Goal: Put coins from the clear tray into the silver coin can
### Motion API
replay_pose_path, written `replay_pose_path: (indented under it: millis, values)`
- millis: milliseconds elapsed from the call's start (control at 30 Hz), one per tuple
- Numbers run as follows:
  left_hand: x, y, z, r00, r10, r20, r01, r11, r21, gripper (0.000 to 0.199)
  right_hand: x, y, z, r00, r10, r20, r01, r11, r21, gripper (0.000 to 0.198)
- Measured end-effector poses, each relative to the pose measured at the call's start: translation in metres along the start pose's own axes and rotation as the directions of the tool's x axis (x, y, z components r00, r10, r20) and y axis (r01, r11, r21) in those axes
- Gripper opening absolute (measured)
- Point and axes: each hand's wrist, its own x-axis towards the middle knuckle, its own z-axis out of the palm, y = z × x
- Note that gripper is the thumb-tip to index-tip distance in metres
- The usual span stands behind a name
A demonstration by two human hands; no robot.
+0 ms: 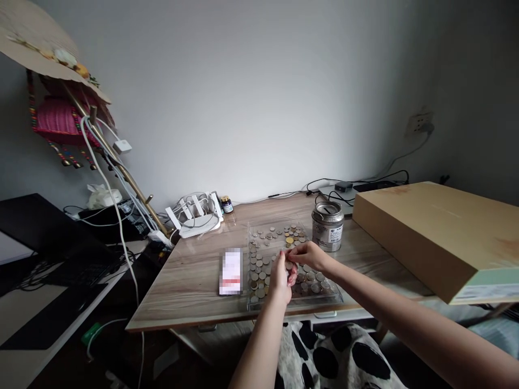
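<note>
Both hands meet over a clear tray (335, 296) of coins (259, 265) that lies near the front edge of the wooden surface (190, 275). The left hand (279, 278) comes up from six o'clock, its fingers curled loosely toward the right hand; whether they grip anything cannot be told. The right hand (310, 255) reaches in from four o'clock, its fingers pinched together just above the middle of the tray. They seem to close on a coin, but it is too small to make out for sure. The two hands touch or nearly touch at the fingertips.

The coins lie loose across the tray, mostly silver-coloured, with a few golden ones toward twelve o'clock. Just beside the tray at nine o'clock lies a phone (231, 271), flat on the surface. At one o'clock from the tray stands a metal tin (327, 226) with a slot in its lid, upright. A large flat cardboard box (438, 232) rests at three o'clock, well apart from the hands. A white router (197, 216) with cables sits at eleven o'clock, a small dark jar (226, 205) just beside it.
</note>
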Motion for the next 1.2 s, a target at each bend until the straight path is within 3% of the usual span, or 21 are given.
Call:
replay_pose_path:
  millis: [67, 133, 167, 233, 333, 433, 600, 767, 833, 900, 1000, 1100, 1200]
  values:
    - [0.002, -0.001, -0.001, 0.998, -0.045, -0.050, 0.043, 0.999, -0.028, 0.033, 0.001, -0.010, -0.019, 0.988, -0.005, -0.156, -0.003, 0.999, -0.054, 0.047]
    - [0.003, -0.002, -0.001, 0.993, -0.066, -0.093, 0.064, 0.998, -0.023, 0.030, 0.001, -0.026, -0.050, 0.940, -0.027, -0.340, -0.048, 0.977, -0.210, 0.046]
    - [0.003, -0.002, -0.001, 0.992, -0.068, -0.104, 0.067, 0.998, -0.013, 0.034, 0.002, -0.034, -0.068, 0.906, -0.042, -0.422, -0.107, 0.940, -0.325, 0.044]
    - [0.003, -0.002, -0.001, 0.993, -0.062, -0.105, 0.063, 0.998, 0.012, 0.040, 0.006, -0.047, -0.103, 0.830, -0.025, -0.558, -0.331, 0.782, -0.528, 0.036]
    - [0.001, -0.001, 0.000, 0.996, -0.038, -0.086, 0.041, 0.999, 0.031, 0.041, 0.015, -0.054, -0.137, 0.797, 0.049, -0.602, -0.479, 0.658, -0.581, 0.020]
    - [-0.001, 0.000, 0.001, 0.995, -0.016, -0.094, 0.019, 0.999, 0.031, 0.036, 0.022, -0.047, -0.146, 0.803, 0.117, -0.585, -0.527, 0.598, -0.604, 0.012]
    - [-0.003, 0.002, 0.003, 0.995, -0.020, -0.101, 0.015, 0.999, -0.050, 0.027, 0.024, -0.040, -0.143, 0.805, 0.142, -0.576, -0.549, 0.546, -0.633, 0.013]
    - [-0.003, 0.007, 0.003, 0.987, -0.118, -0.109, 0.097, 0.979, -0.181, 0.027, 0.010, -0.049, -0.115, 0.840, -0.115, -0.531, -0.392, 0.548, -0.739, 0.028]
    - [-0.004, 0.008, 0.003, 0.985, -0.144, -0.091, 0.121, 0.967, -0.225, 0.028, 0.002, -0.051, -0.087, 0.895, -0.176, -0.410, -0.251, 0.560, -0.789, 0.028]
    - [-0.003, 0.009, 0.003, 0.985, -0.150, -0.087, 0.124, 0.960, -0.251, 0.026, -0.006, -0.050, -0.055, 0.968, -0.181, -0.175, -0.039, 0.580, -0.814, 0.024]
    - [-0.001, 0.008, 0.003, 0.982, -0.143, -0.125, 0.102, 0.952, -0.290, 0.021, -0.015, -0.041, -0.015, 0.970, -0.200, 0.140, 0.232, 0.578, -0.783, 0.021]
    - [0.002, 0.006, 0.002, 0.980, -0.143, -0.134, 0.094, 0.943, -0.320, 0.020, -0.017, -0.033, 0.003, 0.963, -0.208, 0.173, 0.260, 0.535, -0.804, 0.016]
    - [0.002, 0.005, 0.000, 0.983, -0.158, -0.095, 0.123, 0.944, -0.306, 0.024, -0.015, -0.036, -0.007, 0.957, -0.259, 0.133, 0.252, 0.509, -0.823, 0.017]
